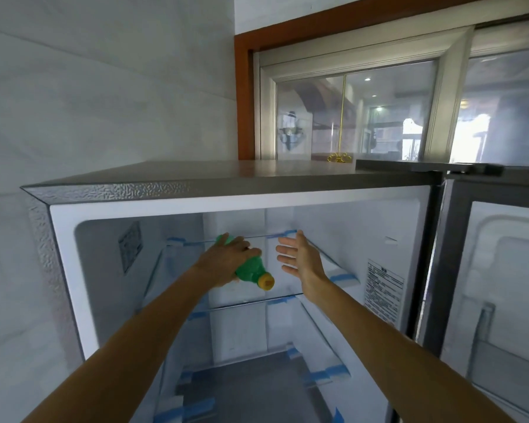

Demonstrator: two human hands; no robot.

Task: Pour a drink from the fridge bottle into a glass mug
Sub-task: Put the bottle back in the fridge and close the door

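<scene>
This is a home, in or beside the kitchen. A household fridge (226, 178) with an embossed grey shell stands open against a wall of large pale tiles (104, 87), its door (507, 285) swung to the right. Inside are glass shelves (245, 305) with strips of blue tape (344, 277) at their ends and a printed label (384, 296) on the liner. Behind the fridge, a sliding glass partition (388, 117) in a brown wooden frame (244, 102) shows another room with recessed ceiling lights (367, 79).

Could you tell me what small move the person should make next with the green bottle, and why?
Probably draw the green bottle straight out of the fridge: the left hand grips it, cap toward the person, while the open right hand holds nothing.
</scene>
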